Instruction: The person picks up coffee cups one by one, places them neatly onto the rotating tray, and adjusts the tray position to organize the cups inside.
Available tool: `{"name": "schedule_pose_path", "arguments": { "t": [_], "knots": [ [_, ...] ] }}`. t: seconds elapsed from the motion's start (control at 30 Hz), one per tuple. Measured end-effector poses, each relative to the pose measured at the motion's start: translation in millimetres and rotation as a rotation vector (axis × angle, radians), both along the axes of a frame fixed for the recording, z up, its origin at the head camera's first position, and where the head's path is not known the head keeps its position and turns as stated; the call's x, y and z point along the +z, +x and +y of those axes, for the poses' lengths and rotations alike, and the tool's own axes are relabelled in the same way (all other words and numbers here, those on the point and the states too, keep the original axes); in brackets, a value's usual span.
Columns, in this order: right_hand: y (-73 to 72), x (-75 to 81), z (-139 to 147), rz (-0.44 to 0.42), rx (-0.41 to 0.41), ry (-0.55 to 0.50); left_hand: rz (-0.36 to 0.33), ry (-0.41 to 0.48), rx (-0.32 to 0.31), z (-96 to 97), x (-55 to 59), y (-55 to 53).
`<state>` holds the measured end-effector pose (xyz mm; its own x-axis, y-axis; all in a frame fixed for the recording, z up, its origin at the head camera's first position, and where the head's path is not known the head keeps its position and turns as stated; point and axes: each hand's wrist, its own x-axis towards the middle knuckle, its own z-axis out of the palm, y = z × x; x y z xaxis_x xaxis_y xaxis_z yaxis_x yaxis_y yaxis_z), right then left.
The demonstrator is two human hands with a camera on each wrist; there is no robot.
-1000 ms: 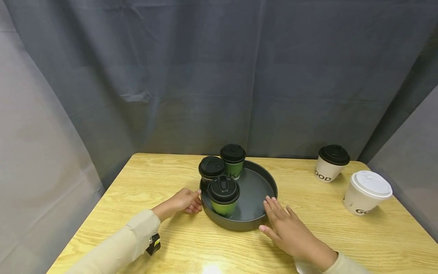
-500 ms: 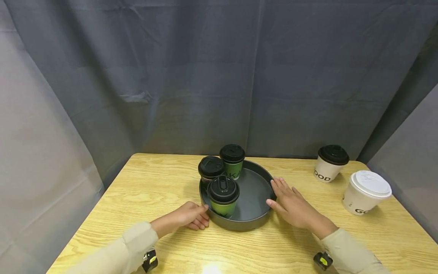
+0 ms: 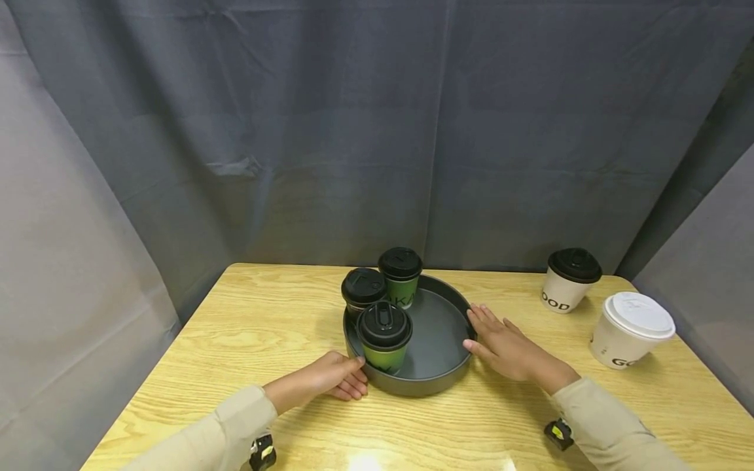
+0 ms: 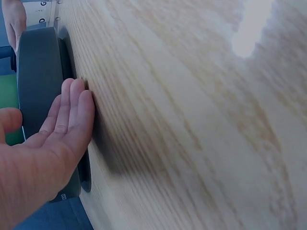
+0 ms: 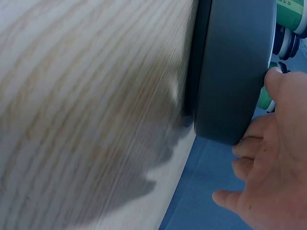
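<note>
A round dark grey tray [image 3: 438, 340] with a raised wall stands on the table. In its left half are three black-lidded cups: a green cup [image 3: 385, 356] in front, a green cup [image 3: 403, 293] at the back, and a cup with a black lid [image 3: 364, 285] at the left, its body mostly hidden. My left hand [image 3: 330, 376] touches the tray's front-left wall, fingers extended along the outside and thumb at the rim. At the right wall, my right hand [image 3: 505, 347] rests with straight fingers against the outside and its thumb near the rim.
To the right on the wooden table [image 3: 247, 320] stand a white cup with a black lid [image 3: 568, 281] and a wider white tub with a white lid [image 3: 633, 330]. A grey curtain [image 3: 353, 163] hangs behind the table.
My left hand has slid right and nearer along the tray's front-left wall. My right hand has shifted outward and farther back along the right wall. Tray and cups stay nearly in place.
</note>
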<state>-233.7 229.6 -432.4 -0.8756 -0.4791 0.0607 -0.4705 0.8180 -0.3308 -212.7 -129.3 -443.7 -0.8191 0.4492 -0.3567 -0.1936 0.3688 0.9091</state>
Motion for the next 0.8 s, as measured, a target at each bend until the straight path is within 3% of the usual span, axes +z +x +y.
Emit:
{"name": "schedule_pose_path", "arguments": {
  "t": [0.33,0.6,0.8],
  "knots": [
    [24.7,-4.3,-9.7,0.035,-0.003,-0.027,0.029,-0.061,0.037,-9.0,1.8,-11.6],
    [53.8,-3.5,-25.3,0.056,-0.005,0.0,0.053,-0.135,0.111,-19.4,2.6,-31.9],
    [66.7,-2.4,-37.2,0.093,0.015,0.03,0.054,-0.154,0.154,-24.3,-1.2,-46.6]
  ]
}}
